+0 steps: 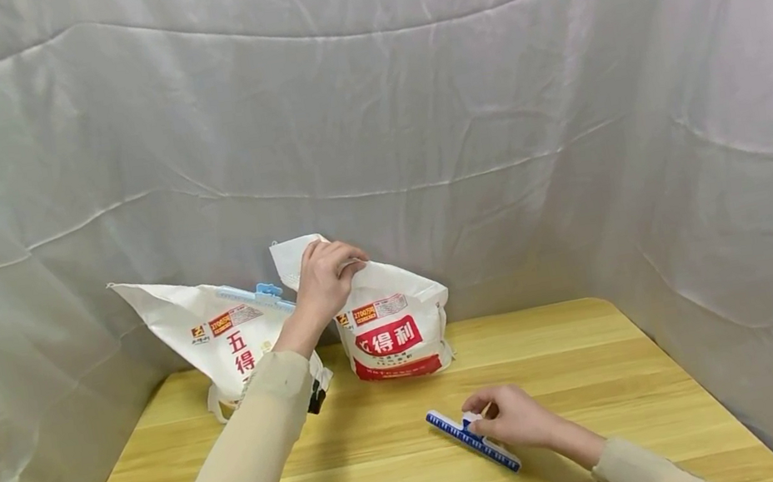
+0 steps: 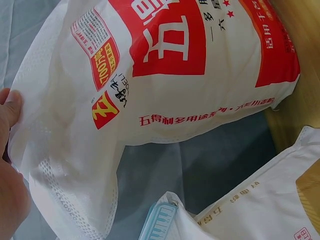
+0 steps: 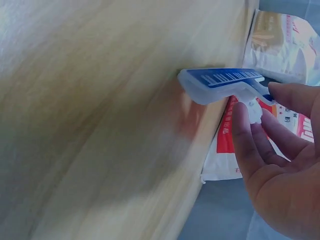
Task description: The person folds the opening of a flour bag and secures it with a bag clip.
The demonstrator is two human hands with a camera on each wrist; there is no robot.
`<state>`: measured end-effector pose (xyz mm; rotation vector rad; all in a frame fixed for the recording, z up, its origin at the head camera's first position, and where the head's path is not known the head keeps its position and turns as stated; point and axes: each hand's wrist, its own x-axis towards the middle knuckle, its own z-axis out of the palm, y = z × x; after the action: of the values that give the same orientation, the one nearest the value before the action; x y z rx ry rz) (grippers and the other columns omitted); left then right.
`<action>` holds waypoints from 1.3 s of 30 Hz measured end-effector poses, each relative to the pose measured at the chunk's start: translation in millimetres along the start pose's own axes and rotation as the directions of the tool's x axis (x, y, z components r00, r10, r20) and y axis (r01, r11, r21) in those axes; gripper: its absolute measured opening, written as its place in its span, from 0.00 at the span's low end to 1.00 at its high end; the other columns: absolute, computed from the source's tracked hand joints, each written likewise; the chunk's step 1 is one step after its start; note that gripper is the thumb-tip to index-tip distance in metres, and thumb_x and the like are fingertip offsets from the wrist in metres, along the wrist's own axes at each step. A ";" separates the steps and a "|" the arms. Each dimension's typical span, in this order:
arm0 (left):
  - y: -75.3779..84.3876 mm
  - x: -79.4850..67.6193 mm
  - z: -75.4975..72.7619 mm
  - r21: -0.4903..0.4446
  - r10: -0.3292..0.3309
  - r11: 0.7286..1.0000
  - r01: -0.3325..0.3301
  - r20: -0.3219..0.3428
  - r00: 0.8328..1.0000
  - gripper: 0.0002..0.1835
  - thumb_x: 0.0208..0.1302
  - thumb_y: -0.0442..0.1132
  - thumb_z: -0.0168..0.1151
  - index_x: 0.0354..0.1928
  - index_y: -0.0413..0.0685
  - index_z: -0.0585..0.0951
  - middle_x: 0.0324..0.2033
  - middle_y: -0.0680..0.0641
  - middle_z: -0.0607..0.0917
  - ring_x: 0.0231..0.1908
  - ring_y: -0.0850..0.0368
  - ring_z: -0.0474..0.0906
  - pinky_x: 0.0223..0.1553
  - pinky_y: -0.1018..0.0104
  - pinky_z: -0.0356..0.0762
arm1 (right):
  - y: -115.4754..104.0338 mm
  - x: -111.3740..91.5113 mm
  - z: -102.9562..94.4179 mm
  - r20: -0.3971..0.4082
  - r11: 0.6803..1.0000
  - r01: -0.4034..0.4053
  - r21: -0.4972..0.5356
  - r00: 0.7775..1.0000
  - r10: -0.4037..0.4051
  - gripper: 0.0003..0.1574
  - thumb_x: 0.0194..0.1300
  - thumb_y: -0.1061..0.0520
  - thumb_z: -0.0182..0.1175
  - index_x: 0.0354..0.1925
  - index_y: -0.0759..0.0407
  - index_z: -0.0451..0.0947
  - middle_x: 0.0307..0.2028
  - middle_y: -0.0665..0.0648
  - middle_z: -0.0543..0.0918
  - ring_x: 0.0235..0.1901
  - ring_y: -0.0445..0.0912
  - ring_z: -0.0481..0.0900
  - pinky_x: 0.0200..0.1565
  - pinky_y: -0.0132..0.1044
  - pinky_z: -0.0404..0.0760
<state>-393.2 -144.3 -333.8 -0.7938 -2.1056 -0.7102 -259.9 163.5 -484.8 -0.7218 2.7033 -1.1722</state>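
My left hand (image 1: 326,277) grips the folded top edge of a white flour bag (image 1: 386,335) with red printing. The bag stands upright near the table's back edge, its top flap leaning to the left. In the left wrist view, thumb and fingers (image 2: 11,107) meet at the bag's (image 2: 175,95) upper edge. My right hand (image 1: 517,420) pinches the handle of a long blue-and-white bag clip (image 1: 473,440), close over the front right of the table. The right wrist view shows the thumb and fingers on both sides of the clip's (image 3: 220,82) handle.
A second white flour bag (image 1: 180,324) leans at the left, with a light blue clip (image 1: 255,297) across its top. A small black object (image 1: 316,397) is at its lower right. The wooden table (image 1: 563,348) is bordered by a grey curtain (image 1: 491,132).
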 end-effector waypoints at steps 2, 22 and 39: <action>0.2 0.1 -0.1 -0.001 -0.002 1.000 0.002 0.003 1.000 0.04 0.65 0.31 0.72 0.39 0.48 0.89 0.38 0.49 0.90 0.45 0.48 0.81 0.71 0.47 0.64 | -1.6 0.6 -0.7 -0.023 1.000 -0.005 0.008 1.000 0.006 0.19 0.65 0.58 0.71 0.51 0.68 0.84 0.44 0.58 0.86 0.38 0.46 0.82 0.37 0.32 0.83; 0.6 -3.0 0.1 -0.005 0.014 1.000 -0.014 -0.023 1.000 0.04 0.64 0.31 0.72 0.38 0.47 0.89 0.37 0.49 0.90 0.44 0.48 0.81 0.69 0.46 0.66 | -18.9 12.9 -3.1 -0.328 0.988 0.089 0.124 0.944 -0.044 0.18 0.65 0.61 0.71 0.53 0.63 0.84 0.46 0.58 0.87 0.41 0.46 0.85 0.45 0.33 0.87; 1.5 -3.5 1.3 -0.011 0.000 1.000 0.000 -0.014 1.000 0.04 0.65 0.31 0.71 0.39 0.47 0.89 0.37 0.49 0.90 0.45 0.48 0.81 0.70 0.46 0.64 | -39.5 29.9 -13.4 -0.551 0.962 0.241 0.129 0.824 -0.132 0.17 0.66 0.64 0.71 0.53 0.63 0.85 0.46 0.58 0.87 0.43 0.51 0.86 0.45 0.34 0.88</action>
<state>-391.0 -143.5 -337.0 -0.7921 -2.0905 -0.7262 -274.9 135.3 -444.8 -0.7304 2.9219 -1.9169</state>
